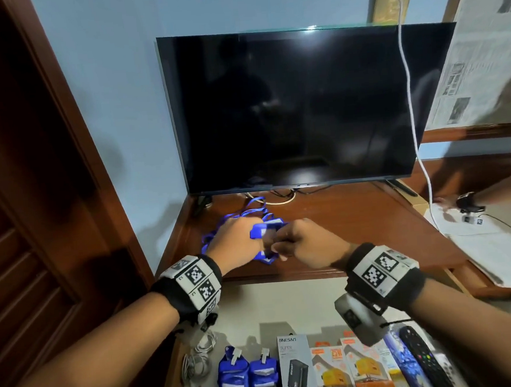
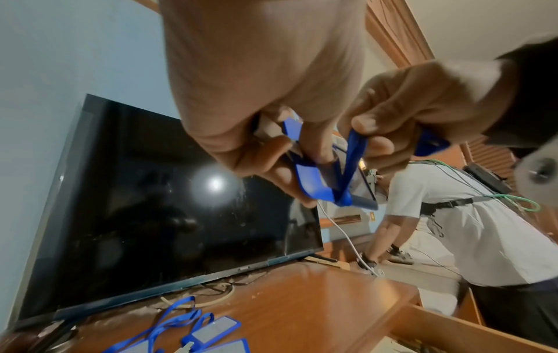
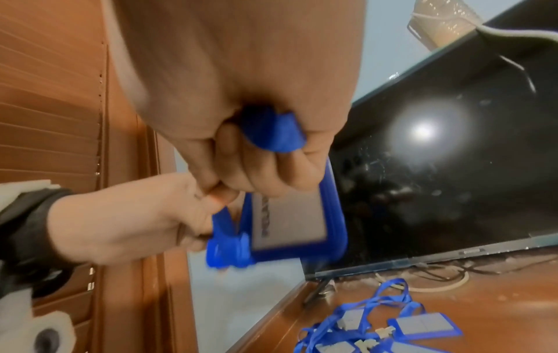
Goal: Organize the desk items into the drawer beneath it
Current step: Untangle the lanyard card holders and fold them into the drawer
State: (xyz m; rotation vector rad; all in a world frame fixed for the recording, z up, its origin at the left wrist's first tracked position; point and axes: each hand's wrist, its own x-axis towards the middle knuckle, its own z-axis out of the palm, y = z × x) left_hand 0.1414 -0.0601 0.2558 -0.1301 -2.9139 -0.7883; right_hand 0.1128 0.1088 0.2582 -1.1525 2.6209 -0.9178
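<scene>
Nearest the camera, the open drawer [image 1: 301, 299] holds a row of things along its front: coiled white cables [image 1: 196, 363] at the left corner, two blue badge holders [image 1: 246, 378] with their straps wrapped round them, a grey charger box [image 1: 296, 368], two orange boxes [image 1: 351, 371], and a black remote [image 1: 423, 360] toward the right corner.

Above the desk's [image 1: 356, 225] front edge, both hands work on one blue badge holder [image 3: 290, 222]. The left hand [image 1: 239, 239] has its fingers and thumb curled round the holder's frame. The right hand [image 1: 306, 244] is closed in a fist, pinching the blue lanyard strap [image 2: 353, 162], with a bunched part of the strap held inside its palm. The strap runs taut down to the holder's bottom edge, where wraps of it sit together.

Beneath the hands, near the desk's left edge, more blue badge holders and loose lanyards [image 3: 392, 327] lie in a tangle. At the back edge stands a dark television [image 1: 302, 108], with cables [image 1: 278, 196] under it. Off the desk's right side, another person [image 2: 471, 229] in a white shirt bends over papers.
</scene>
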